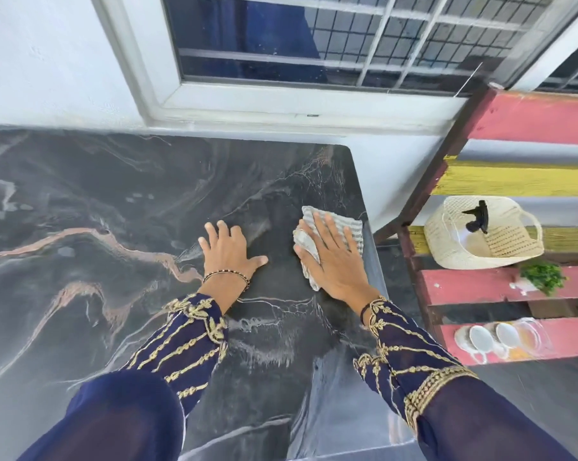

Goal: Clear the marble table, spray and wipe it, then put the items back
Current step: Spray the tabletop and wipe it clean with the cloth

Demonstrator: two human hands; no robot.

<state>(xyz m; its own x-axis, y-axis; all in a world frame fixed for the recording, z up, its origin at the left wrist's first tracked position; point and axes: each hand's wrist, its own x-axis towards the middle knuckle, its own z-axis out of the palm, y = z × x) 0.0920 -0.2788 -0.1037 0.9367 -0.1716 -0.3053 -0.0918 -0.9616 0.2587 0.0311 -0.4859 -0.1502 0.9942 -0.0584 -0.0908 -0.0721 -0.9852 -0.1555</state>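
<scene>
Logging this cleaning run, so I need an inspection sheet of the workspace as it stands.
Surface: dark marble table, wet streaks.
Job's things: striped cloth under the right hand; spray bottle in woven basket.
Clutter: green sprig and white kitchenware on the slatted bench.
Hands: left hand flat on marble; right hand pressing cloth.
Cables: nothing seen.
Surroundings: white wall, barred window.

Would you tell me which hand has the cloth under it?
The right hand, flat on the striped cloth; the left hand rests on the marble table.
</scene>
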